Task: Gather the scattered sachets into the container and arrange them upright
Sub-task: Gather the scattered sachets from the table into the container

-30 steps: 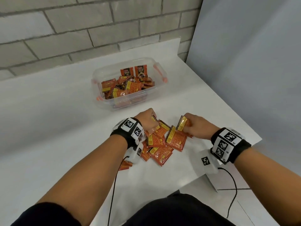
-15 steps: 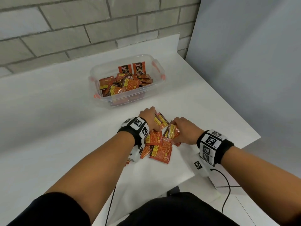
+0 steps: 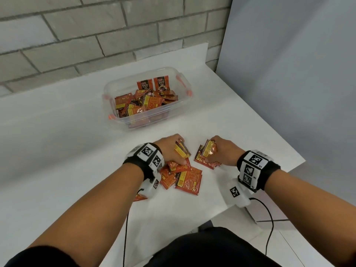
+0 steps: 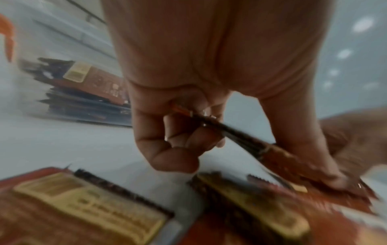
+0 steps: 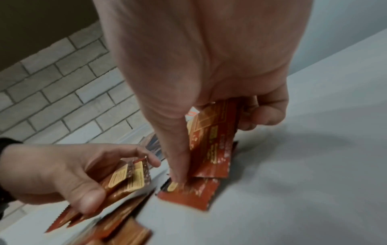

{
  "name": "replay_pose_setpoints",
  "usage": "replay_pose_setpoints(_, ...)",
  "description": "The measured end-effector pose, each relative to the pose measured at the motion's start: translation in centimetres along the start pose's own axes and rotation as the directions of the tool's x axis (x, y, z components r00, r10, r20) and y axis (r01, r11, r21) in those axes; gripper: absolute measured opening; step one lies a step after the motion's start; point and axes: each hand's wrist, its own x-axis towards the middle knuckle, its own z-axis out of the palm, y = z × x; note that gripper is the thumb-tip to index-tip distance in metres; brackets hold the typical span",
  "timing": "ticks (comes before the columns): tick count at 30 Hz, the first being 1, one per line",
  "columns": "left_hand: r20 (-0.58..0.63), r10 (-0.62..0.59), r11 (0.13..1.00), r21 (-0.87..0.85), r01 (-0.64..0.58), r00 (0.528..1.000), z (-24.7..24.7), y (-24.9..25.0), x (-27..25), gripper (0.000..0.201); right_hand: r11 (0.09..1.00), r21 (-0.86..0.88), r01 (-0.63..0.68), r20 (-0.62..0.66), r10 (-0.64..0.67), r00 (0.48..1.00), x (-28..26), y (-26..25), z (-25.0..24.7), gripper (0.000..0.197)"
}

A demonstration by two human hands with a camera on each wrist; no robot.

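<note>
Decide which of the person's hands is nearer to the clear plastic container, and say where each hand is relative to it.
Left, narrowly. The left hand lies just in front of the clear plastic container, below its near wall. The right hand is also in front, but off toward the container's right end.

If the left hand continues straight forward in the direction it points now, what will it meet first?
Probably the near wall of the clear plastic container. The left hand, its grip closed on a few orange sachets, points away from the person across bare white table; nothing else appears between them, though depth is uncertain.
</note>
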Motion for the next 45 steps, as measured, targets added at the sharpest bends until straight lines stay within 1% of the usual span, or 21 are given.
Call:
replay_pose_setpoints(2, 0.058, -0.031, 0.991, 0.13, 0.023, 0.998, 0.9, 0.5, -0.1, 0.078, 0.997, -0.072, -0.008, -0.025, 0.007, 1.0, 0.3, -0.1, 0.9, 0.063)
replay_pose_setpoints(4, 0.083, -0.034, 0.969, 0.247, 0.013, 0.996, 1.3, 1.0, -0.1, 0.079, 0.989, -0.144, -0.021, -0.057, 0.013, 0.998, 0.5, -0.1, 1.4, 0.063)
replay_pose_setpoints(8, 0.067, -0.012, 0.913, 0.408, -0.016, 0.998, 1.6, 1.4, 0.2, 0.081, 0.972, -0.234, -0.034, -0.078, 0.016, 0.997, 0.6, -0.4, 1.6, 0.065)
replay_pose_setpoints(11, 0.055, -0.005, 0.893, 0.449, -0.02, 0.998, 1.7, 1.3, 0.4, 0.08, 0.968, -0.248, -0.04, -0.077, 0.022, 0.997, 0.4, -0.6, 1.6, 0.068)
replay_pose_setpoints(13, 0.056, -0.01, 0.906, 0.423, -0.015, 0.998, 1.6, 1.1, 0.4, 0.077, 0.973, -0.227, -0.039, -0.086, 0.019, 0.996, 0.3, -0.8, 1.6, 0.066)
replay_pose_setpoints(15, 0.05, -0.005, 0.918, 0.396, -0.015, 0.999, 1.5, 1.0, 0.4, 0.075, 0.982, -0.185, -0.024, -0.082, 0.009, 0.997, 0.1, -1.0, 1.5, 0.061)
replay_pose_setpoints(20, 0.001, 0.074, 0.95, 0.303, -0.07, 0.997, 1.0, 1.0, 0.4, 0.073, 0.992, -0.123, 0.042, -0.011, -0.044, 0.999, 0.0, -1.4, 1.2, 0.052)
replay_pose_setpoints(23, -0.074, 0.096, 0.98, 0.183, -0.081, 0.993, 0.0, 0.6, 0.2, 0.064, 0.991, -0.11, 0.075, 0.042, -0.071, 0.997, 0.3, -1.7, 0.6, 0.041)
replay_pose_setpoints(25, -0.16, 0.108, 0.994, 0.041, -0.103, 0.981, -0.9, 0.4, -0.2, 0.059, 0.996, -0.058, 0.067, 0.075, -0.062, 0.995, 0.7, -2.2, -0.1, 0.029)
replay_pose_setpoints(26, -0.197, 0.111, 0.991, -0.047, -0.123, 0.974, -1.5, 0.1, -0.4, 0.06, 0.998, -0.023, 0.057, 0.071, -0.055, 0.996, 0.9, -2.6, -0.5, 0.022)
replay_pose_setpoints(28, -0.293, 0.135, 0.97, -0.158, -0.187, 0.947, -3.1, -0.4, -1.1, 0.07, 0.997, 0.063, 0.054, 0.018, -0.055, 0.998, 1.6, -3.7, -1.8, 0.01)
replay_pose_setpoints(30, -0.446, 0.137, 0.927, -0.256, -0.273, 0.885, -5.3, -1.2, -1.8, 0.079, 0.981, 0.164, 0.105, -0.062, -0.096, 0.993, 2.4, -5.5, -3.5, 0.009)
replay_pose_setpoints(32, -0.6, 0.081, 0.898, -0.303, -0.319, 0.796, -7.8, -2.1, -2.2, 0.08, 0.947, 0.259, 0.191, -0.161, -0.152, 0.975, 3.3, -7.9, -5.1, 0.011)
replay_pose_setpoints(33, -0.65, 0.035, 0.901, -0.308, -0.305, 0.759, -9.1, -2.6, -2.3, 0.078, 0.928, 0.291, 0.234, -0.212, -0.176, 0.961, 4.1, -9.2, -5.8, 0.012)
replay_pose_setpoints(34, -0.679, -0.028, 0.907, -0.326, -0.267, 0.734, -10.3, -3.1, -2.1, 0.075, 0.911, 0.302, 0.28, -0.257, -0.206, 0.944, 4.9, -10.7, -6.4, 0.014)
replay_pose_setpoints(37, -0.714, -0.2, 0.908, -0.392, -0.147, 0.67, -12.8, -4.6, -0.9, 0.059, 0.905, 0.229, 0.358, -0.325, -0.275, 0.905, 8.3, -14.6, -7.1, 0.017)
replay_pose_setpoints(38, -0.716, -0.227, 0.913, -0.392, -0.111, 0.66, -13.3, -5.0, -0.2, 0.052, 0.909, 0.204, 0.362, -0.335, -0.283, 0.899, 9.4, -15.7, -7.0, 0.018)
replay_pose_setpoints(39, -0.713, -0.238, 0.924, -0.376, -0.074, 0.659, -13.6, -5.3, 0.5, 0.046, 0.919, 0.188, 0.348, -0.337, -0.272, 0.901, 10.5, -16.7, -6.7, 0.021)
replay_pose_setpoints(41, -0.697, -0.238, 0.947, -0.322, 0.0, 0.676, -14.1, -5.4, 2.0, 0.041, 0.94, 0.176, 0.292, -0.318, -0.226, 0.921, 12.4, -18.0, -6.0, 0.031)
replay_pose_setpoints(43, -0.684, -0.25, 0.958, -0.275, 0.075, 0.685, -14.4, -5.4, 3.3, 0.044, 0.962, 0.11, 0.251, -0.302, -0.208, 0.93, 13.9, -18.7, -5.1, 0.036)
replay_pose_setpoints(45, -0.679, -0.271, 0.958, -0.259, 0.124, 0.682, -14.3, -5.6, 4.2, 0.048, 0.974, 0.006, 0.227, -0.278, -0.217, 0.936, 14.9, -19.1, -4.4, 0.038)
